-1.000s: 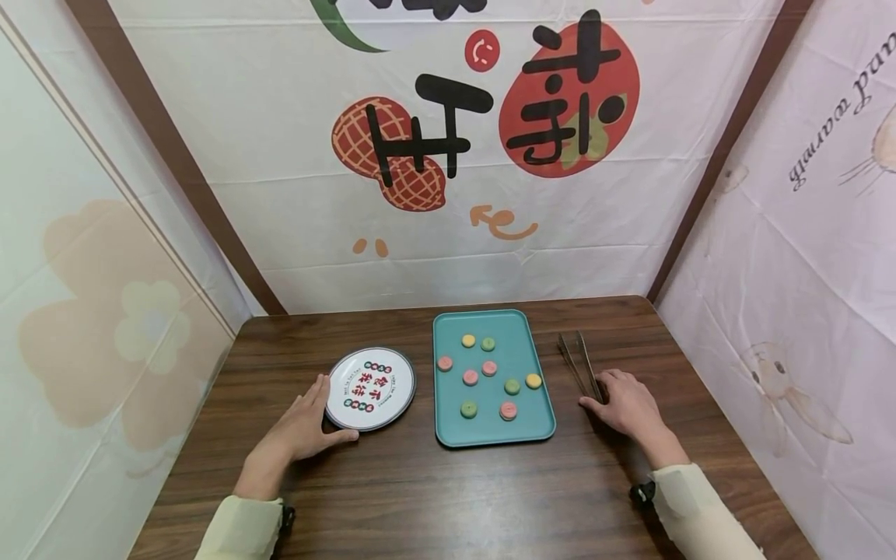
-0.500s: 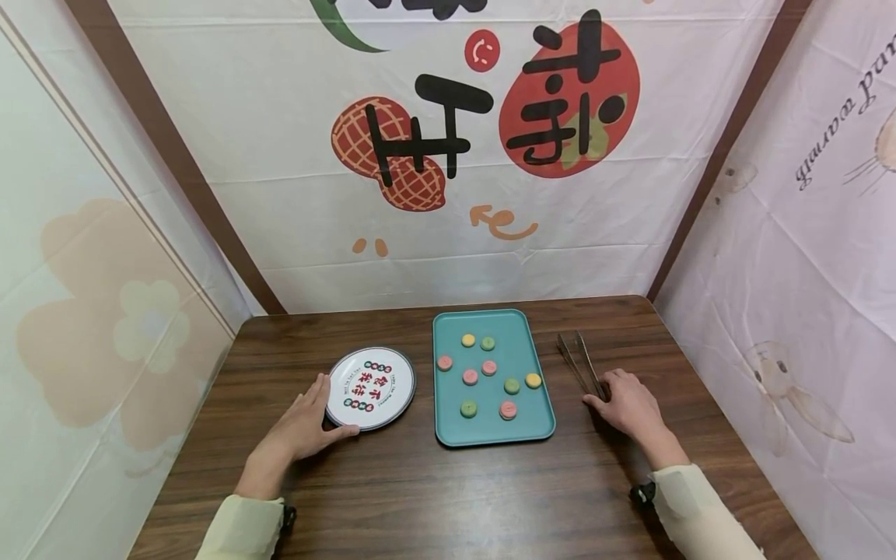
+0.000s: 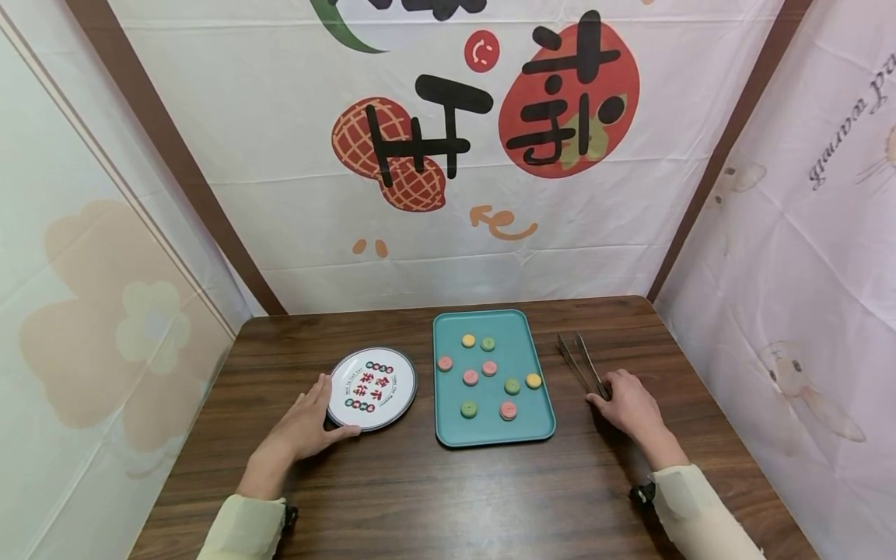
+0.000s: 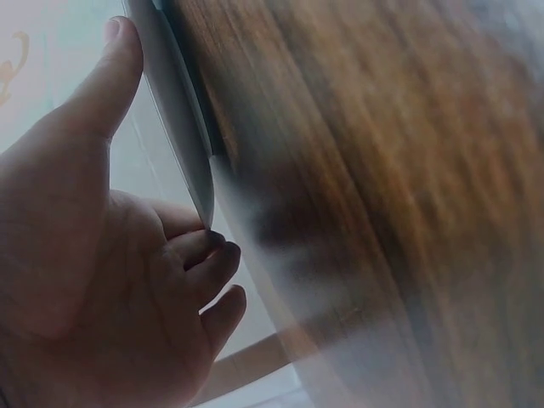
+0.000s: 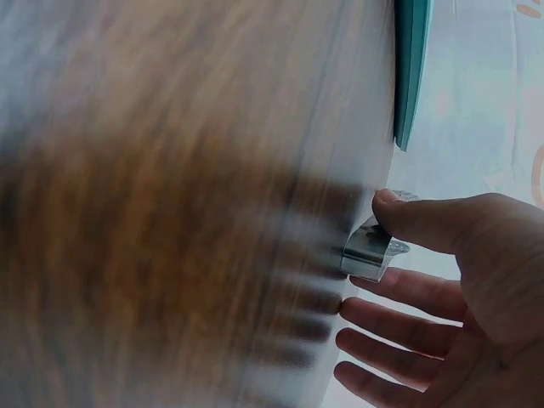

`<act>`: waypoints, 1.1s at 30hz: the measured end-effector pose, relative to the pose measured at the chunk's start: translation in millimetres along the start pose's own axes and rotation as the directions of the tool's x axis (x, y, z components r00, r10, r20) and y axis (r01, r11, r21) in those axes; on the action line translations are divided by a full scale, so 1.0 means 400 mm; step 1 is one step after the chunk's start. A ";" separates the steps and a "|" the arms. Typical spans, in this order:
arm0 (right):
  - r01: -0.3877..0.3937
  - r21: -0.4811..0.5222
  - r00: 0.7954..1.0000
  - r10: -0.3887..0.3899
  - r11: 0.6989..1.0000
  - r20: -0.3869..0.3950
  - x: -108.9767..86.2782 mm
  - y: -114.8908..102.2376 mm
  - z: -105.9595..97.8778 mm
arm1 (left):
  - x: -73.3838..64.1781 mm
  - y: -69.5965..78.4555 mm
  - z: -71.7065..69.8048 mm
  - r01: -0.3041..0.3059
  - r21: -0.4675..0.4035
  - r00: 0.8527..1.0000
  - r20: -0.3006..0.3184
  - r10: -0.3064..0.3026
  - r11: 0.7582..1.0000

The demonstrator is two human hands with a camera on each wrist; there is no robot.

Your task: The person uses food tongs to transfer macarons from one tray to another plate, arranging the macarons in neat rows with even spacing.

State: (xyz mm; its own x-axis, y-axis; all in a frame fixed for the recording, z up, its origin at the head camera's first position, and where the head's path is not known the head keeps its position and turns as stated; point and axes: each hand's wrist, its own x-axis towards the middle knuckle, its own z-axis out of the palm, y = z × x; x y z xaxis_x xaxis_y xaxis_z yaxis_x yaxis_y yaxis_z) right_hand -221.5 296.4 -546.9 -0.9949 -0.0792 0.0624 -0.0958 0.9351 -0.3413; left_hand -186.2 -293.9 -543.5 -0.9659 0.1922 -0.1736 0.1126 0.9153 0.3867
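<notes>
A round white plate (image 3: 388,377) with a blue rim and printed red characters lies left of centre in the head view. My left hand (image 3: 301,420) is spread at its near-left rim, fingers on the left and thumb in front. In the left wrist view, the fingertips (image 4: 223,246) are at the plate's edge (image 4: 174,102). On the right, metal tongs (image 3: 577,362) lie with their arms pointing away. My right hand (image 3: 630,404) pinches their near end. The right wrist view has the thumb and index finger on opposite sides of the tongs' bent metal end (image 5: 367,251).
Between the hands lies a teal tray (image 3: 483,435). Several small macarons in pink, green and yellow, such as a pink macaron (image 3: 508,411), are scattered on it. The brown wooden table (image 3: 420,498) is bounded by printed white cloth walls (image 3: 448,272).
My right thumb has shifted slightly to the right with the near end of the tongs. The left hand, plate and tray look the same.
</notes>
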 end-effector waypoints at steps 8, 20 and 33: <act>-0.013 0.027 1.000 0.014 1.000 -0.015 -0.001 0.000 -0.002 | -0.001 0.001 0.000 0.000 -0.007 1.000 0.001 0.000 1.000; -0.087 0.047 0.996 0.087 0.995 0.004 0.002 -0.001 -0.012 | -0.001 0.003 -0.002 0.010 -0.008 1.000 0.005 -0.010 1.000; -0.123 0.076 0.992 0.122 0.989 0.012 0.002 0.000 -0.019 | -0.003 0.009 -0.004 0.022 -0.003 1.000 0.016 -0.022 1.000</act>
State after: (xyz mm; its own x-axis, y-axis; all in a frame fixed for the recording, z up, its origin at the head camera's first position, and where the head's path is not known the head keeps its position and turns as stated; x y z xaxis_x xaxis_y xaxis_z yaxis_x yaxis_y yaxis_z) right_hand -222.2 299.0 -539.8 -0.9995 0.0316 0.0087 0.0251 0.9085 -0.4171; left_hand -185.0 -291.4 -540.2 -0.9642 0.1777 -0.1967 0.0905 0.9182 0.3857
